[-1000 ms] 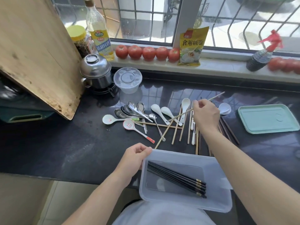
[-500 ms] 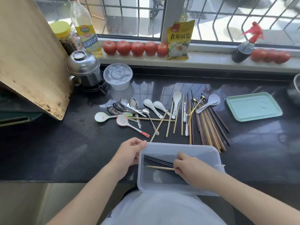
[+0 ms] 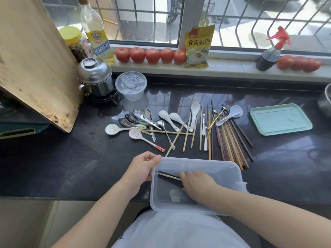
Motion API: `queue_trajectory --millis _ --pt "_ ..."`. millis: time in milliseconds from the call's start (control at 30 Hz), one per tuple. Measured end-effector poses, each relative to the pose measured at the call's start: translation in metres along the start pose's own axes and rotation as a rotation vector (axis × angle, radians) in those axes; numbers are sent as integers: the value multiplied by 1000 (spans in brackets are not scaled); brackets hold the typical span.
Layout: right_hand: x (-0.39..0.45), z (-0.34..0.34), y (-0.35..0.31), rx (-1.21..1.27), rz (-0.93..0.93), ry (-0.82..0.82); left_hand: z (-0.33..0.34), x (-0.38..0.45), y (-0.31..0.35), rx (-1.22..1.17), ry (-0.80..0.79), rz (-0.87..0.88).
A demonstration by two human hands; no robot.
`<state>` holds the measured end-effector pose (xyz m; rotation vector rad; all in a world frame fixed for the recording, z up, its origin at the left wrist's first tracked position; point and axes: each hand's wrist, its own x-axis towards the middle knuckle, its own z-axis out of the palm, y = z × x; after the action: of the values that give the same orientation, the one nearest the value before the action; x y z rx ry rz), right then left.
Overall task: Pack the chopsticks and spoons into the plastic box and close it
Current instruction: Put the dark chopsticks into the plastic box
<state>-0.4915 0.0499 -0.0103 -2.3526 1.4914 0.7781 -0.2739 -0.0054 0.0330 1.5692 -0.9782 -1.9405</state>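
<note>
A clear plastic box (image 3: 211, 163) sits at the counter's front edge. My left hand (image 3: 141, 167) grips its left rim. My right hand (image 3: 197, 185) is inside the box, holding a pale bamboo chopstick (image 3: 168, 175) that lies over black chopsticks (image 3: 170, 180) on the bottom. Beyond the box lie several loose bamboo chopsticks (image 3: 186, 135), a bundle of brown chopsticks (image 3: 231, 140), white ceramic spoons (image 3: 168, 119) and metal spoons (image 3: 136, 119). The mint green lid (image 3: 281, 120) rests at the right.
A large wooden board (image 3: 34, 56) leans at the left beside a steel pot (image 3: 95, 76) and a clear round tub (image 3: 131, 85). Tomatoes (image 3: 152, 55), an oil bottle (image 3: 97, 33), a yellow packet (image 3: 198, 45) and a spray bottle (image 3: 270, 52) line the windowsill.
My right hand carried a bamboo chopstick from the pile down into the box and lowered it onto the black chopsticks. My left hand stayed on the box's rim.
</note>
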Motion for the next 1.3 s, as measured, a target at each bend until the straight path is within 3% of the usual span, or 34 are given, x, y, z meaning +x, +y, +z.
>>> queue_trajectory --millis 167,267,367,500,600,700,833,933,1033,1133,1200,1300 --pt "-17 -38 3 210 41 -122 2 -1 -1 -20 15 4" --pt "-32 -89 17 458 -17 6 3 -1 -1 -20 28 9" --pt "0 -119 56 654 191 210 5 -2 -2 -13 50 15" --pt "83 -98 97 798 525 62 6 -2 -6 2 87 24" --pt "114 -73 95 858 628 -12 5 -1 -7 35 105 37" --pt "127 -65 91 794 615 -23 5 -2 -8 61 119 45" --pt "110 -96 93 1226 609 -83 6 -1 -5 28 110 30" --pt "50 -136 98 1423 353 -69 6 -1 -3 2 73 26" --pt "-28 -159 93 1229 39 19 1 1 -3 -44 2 -13" --pt "-76 -129 77 691 -144 -75 -3 5 -1 -66 -47 -59" --pt "-83 -90 63 221 -168 -190 -6 9 1 -69 -78 -81" --pt "-75 -51 46 -60 -75 -322 -8 11 3 -71 -100 -100"
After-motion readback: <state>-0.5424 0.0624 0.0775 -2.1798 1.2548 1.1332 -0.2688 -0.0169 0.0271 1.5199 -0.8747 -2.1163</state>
